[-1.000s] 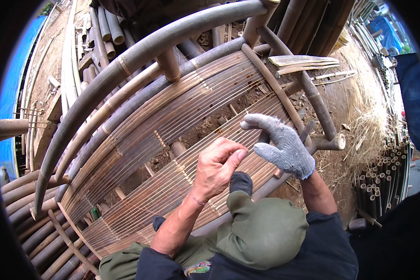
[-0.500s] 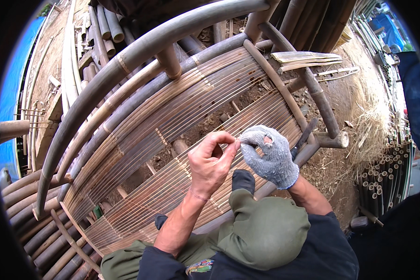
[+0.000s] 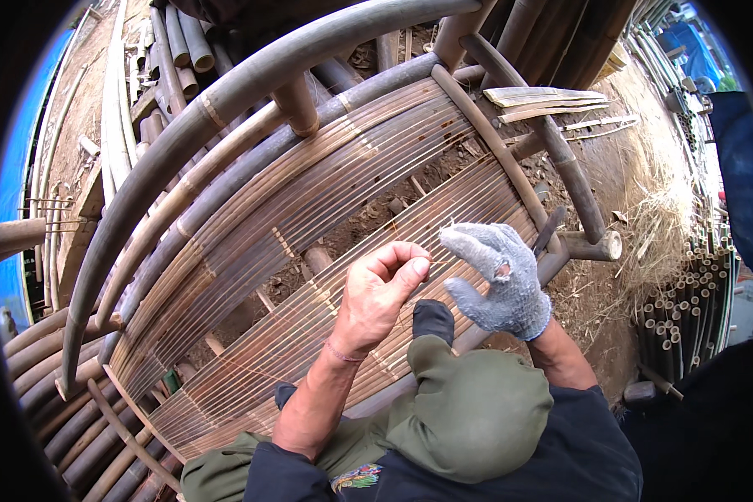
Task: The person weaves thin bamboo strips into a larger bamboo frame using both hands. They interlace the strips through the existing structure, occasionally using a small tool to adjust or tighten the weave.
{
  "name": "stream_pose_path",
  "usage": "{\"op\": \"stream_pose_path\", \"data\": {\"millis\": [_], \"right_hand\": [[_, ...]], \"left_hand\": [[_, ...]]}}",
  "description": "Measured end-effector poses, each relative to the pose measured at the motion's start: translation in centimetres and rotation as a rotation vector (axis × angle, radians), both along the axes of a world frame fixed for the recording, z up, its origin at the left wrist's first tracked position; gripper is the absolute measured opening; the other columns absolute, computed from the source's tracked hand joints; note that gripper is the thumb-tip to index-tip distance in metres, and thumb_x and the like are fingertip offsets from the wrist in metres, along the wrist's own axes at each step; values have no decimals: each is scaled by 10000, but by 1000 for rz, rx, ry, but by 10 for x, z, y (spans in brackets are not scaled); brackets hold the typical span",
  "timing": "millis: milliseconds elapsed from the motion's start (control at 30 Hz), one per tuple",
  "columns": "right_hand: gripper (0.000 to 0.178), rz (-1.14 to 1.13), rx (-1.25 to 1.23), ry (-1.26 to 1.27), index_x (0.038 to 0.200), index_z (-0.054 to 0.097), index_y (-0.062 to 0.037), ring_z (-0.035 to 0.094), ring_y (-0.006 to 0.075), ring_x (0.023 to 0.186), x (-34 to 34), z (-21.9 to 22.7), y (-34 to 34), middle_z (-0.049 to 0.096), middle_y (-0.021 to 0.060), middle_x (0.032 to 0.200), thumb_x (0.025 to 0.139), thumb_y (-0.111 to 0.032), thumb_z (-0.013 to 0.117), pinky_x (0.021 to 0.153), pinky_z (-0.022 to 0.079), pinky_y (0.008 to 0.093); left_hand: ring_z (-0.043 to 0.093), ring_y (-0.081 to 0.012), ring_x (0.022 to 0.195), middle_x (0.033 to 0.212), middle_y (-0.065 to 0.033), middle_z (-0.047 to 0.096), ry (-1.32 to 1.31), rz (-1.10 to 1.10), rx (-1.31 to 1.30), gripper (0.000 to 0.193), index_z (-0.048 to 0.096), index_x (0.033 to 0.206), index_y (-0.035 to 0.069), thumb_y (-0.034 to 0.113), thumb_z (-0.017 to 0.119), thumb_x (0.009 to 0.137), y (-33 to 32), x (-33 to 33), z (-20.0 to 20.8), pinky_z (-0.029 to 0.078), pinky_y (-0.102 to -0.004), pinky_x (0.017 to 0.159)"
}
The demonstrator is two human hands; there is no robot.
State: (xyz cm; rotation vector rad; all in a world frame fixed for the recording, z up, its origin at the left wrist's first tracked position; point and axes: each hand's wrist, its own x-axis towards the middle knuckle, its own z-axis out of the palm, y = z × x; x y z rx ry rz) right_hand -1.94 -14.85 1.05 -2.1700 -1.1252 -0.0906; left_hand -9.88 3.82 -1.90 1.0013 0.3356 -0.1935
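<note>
My left hand (image 3: 376,289), bare, is closed with thumb and forefinger pinched on a thin brownish strand (image 3: 440,263); its short end pokes out to the right. In a grey knitted glove with a small hole, my right hand (image 3: 504,280) is open just to the right, thumb and fingers apart and nothing seen between them. Both hands are above the slatted seat of a bamboo bench (image 3: 251,372), made of narrow parallel strips with gaps in its middle. A dark, blade-like tool (image 3: 549,231) rests by the bench's right end, partly behind the glove.
The bench's thick curved bamboo rail (image 3: 251,79) arches across the far side. Split bamboo pieces (image 3: 548,102) lie beyond its right end. Cut poles (image 3: 682,326) are stacked at right, near loose straw shavings (image 3: 657,192). More bamboo poles (image 3: 84,418) lie at lower left.
My right hand has opened and drawn away rightward from the left fingertips, where the two were pinched together. My left hand keeps its pinch. The view has shifted slightly.
</note>
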Motion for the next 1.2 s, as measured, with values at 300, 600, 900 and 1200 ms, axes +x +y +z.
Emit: {"op": "stream_pose_path", "data": {"millis": [300,600,900,1200], "right_hand": [[232,-180,44,-193,907,659,-117,629,273,753,11,-19,4,654,53,826,722,-13,752,721,479,395],[170,142,-86,-65,828,647,-183,584,258,694,5,13,2,599,17,756,698,-207,754,656,445,406],[292,64,154,436,1091,695,-90,676,247,870,11,-14,12,696,71,919,800,-96,729,783,542,371],[98,-100,63,197,817,647,-100,612,309,726,0,-32,24,622,83,761,759,-138,716,699,491,406]], "left_hand": [[533,-23,690,833,27,653,7,-9,370,177,694,1004,8,155,731,911,15,2,-2,436,-198,613],[522,-59,683,877,-6,618,-290,-78,254,169,720,1027,-11,116,678,925,-8,3,-1,421,-209,586],[514,-39,764,904,12,606,-142,-47,393,112,667,961,-12,97,650,942,3,0,-3,428,-205,677],[421,3,603,817,21,620,-239,117,787,91,675,947,-7,67,691,897,-6,3,-1,357,-198,520]]}}
